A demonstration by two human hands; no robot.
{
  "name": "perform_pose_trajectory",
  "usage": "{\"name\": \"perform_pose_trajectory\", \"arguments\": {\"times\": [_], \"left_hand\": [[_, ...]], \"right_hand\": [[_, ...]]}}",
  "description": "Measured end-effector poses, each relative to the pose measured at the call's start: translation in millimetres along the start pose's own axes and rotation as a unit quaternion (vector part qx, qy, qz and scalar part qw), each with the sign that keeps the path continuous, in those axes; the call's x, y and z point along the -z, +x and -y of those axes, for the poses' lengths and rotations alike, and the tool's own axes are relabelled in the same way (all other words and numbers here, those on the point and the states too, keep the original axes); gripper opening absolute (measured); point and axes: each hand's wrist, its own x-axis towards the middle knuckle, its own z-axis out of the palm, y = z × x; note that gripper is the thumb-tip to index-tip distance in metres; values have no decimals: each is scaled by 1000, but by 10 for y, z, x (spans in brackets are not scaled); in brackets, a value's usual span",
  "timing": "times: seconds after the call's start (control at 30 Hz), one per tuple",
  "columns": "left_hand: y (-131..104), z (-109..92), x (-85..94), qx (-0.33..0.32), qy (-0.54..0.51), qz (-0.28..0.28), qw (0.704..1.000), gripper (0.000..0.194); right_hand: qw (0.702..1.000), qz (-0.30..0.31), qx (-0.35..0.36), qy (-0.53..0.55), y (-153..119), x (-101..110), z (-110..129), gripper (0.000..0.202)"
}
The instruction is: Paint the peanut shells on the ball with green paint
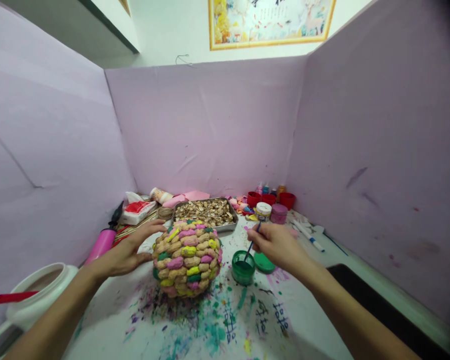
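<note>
Right hand (272, 243) pinches the brush (250, 247), dipped into the green jar (243, 278); left hand (129, 252), loosely spread, flanks the peanut-covered ball (187, 260) at left.

White table (114, 320) with paint spots (214, 340), peanut ball (187, 260), green paint jar (243, 276), metal tray (230, 227)

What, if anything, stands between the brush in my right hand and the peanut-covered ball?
Just the wall of the open green paint jar: the brush in your right hand dips inside it. Nothing else visible blocks the peanut-covered ball.
</note>
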Motion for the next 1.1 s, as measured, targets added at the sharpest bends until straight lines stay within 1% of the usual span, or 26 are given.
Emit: {"name": "perform_pose_trajectory", "arguments": {"times": [0.07, 0.13, 0.23, 0.27, 0.33, 0.4, 0.5, 0.67, 0.8, 1.03, 1.1], "left_hand": [[2, -9, 4, 1, -1, 4, 1000, 47], [3, -25, 9, -1, -2, 6, 1000, 47], [4, -50, 16, -5, -3, 9, 1000, 47], [4, -55, 17, -6, -4, 10, 1000, 46], [5, -61, 17, -7, -7, 9, 1000, 46], [6, -61, 16, -6, -9, 8, 1000, 47], [5, -61, 14, -4, -8, 7, 1000, 48], [7, -69, 17, -10, 0, -1, 1000, 46], [14, -84, 25, -18, 2, -8, 1000, 46], [23, -110, 29, -28, 6, -14, 999, 48], [24, -109, 27, -30, 10, -16, 999, 48]], "right_hand": [[999, -32, -7, 39, -10, 130, -5, 36], [988, -72, -6, 139, -45, 252, 21, 37], [940, -120, 17, 319, -140, 350, 125, 34], [927, -128, 30, 352, -176, 353, 170, 32], [911, -142, 60, 383, -247, 322, 260, 30], [905, -147, 91, 389, -300, 258, 332, 28], [905, -144, 122, 380, -334, 142, 390, 29], [912, -139, 133, 362, -331, 1, 397, 29], [923, -139, 153, 325, -348, -37, 391, 29], [926, -153, 157, 307, -349, -36, 405, 25], [927, -150, 171, 299, -349, -37, 409, 26]]}}
